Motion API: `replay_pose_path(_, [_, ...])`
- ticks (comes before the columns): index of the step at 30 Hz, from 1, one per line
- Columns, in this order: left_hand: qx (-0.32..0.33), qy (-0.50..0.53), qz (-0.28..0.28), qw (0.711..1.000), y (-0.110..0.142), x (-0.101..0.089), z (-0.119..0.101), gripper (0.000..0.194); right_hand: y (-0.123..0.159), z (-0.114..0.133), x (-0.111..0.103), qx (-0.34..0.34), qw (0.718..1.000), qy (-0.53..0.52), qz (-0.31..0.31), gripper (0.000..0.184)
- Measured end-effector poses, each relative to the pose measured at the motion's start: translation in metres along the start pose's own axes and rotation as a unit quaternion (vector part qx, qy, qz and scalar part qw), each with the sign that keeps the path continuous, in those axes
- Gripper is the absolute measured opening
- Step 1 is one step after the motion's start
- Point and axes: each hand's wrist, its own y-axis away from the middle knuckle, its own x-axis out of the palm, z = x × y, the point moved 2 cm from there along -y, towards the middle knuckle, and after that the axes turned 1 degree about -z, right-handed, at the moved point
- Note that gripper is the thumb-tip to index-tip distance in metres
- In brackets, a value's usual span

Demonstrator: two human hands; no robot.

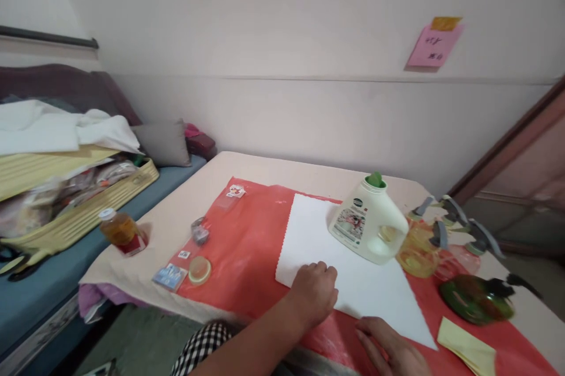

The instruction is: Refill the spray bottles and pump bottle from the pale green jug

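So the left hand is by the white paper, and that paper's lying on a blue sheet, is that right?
Not quite: the sheet is red, not blue, as the head view shows. The left hand is by the white paper, which lies on it.

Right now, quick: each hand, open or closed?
Left hand: curled over the paper; holding anything, can't tell.
Right hand: partly open by the paper's near edge.

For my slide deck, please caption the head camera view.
Left hand over a white sheet, right hand at its near edge, a pale jug beyond, pump bottles to the right.
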Motion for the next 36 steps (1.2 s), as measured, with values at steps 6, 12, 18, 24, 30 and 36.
replay_pose_path(6, [-0.021,-0.001,0.013,1.000,-0.003,-0.004,-0.005,0.031,-0.042,0.009,-0.011,0.016,0.999,0.040,-0.008,0.025])
replay_pose_path(12, [-0.060,-0.001,0.033,0.998,-0.011,0.000,-0.007,0.043,-0.098,-0.051,-0.037,0.145,0.941,-0.030,-0.304,0.047])
replay_pose_path(18, [-0.057,-0.012,0.034,0.998,-0.017,0.008,-0.004,0.049,-0.106,-0.131,-0.033,0.311,0.867,-0.174,-0.349,0.075])
replay_pose_path(24, [-0.078,0.034,0.005,0.996,-0.024,0.009,0.001,0.051,-0.119,-0.150,-0.033,0.287,0.890,-0.220,-0.277,0.046])
replay_pose_path(30, [-0.147,0.259,-0.106,0.949,-0.038,0.013,0.020,0.057,-0.134,-0.103,-0.009,0.264,0.915,-0.201,-0.232,0.021])
replay_pose_path(36, [-0.209,0.500,-0.161,0.825,-0.054,0.003,0.034,0.076,-0.124,-0.034,0.029,0.217,0.947,-0.178,-0.158,0.016])
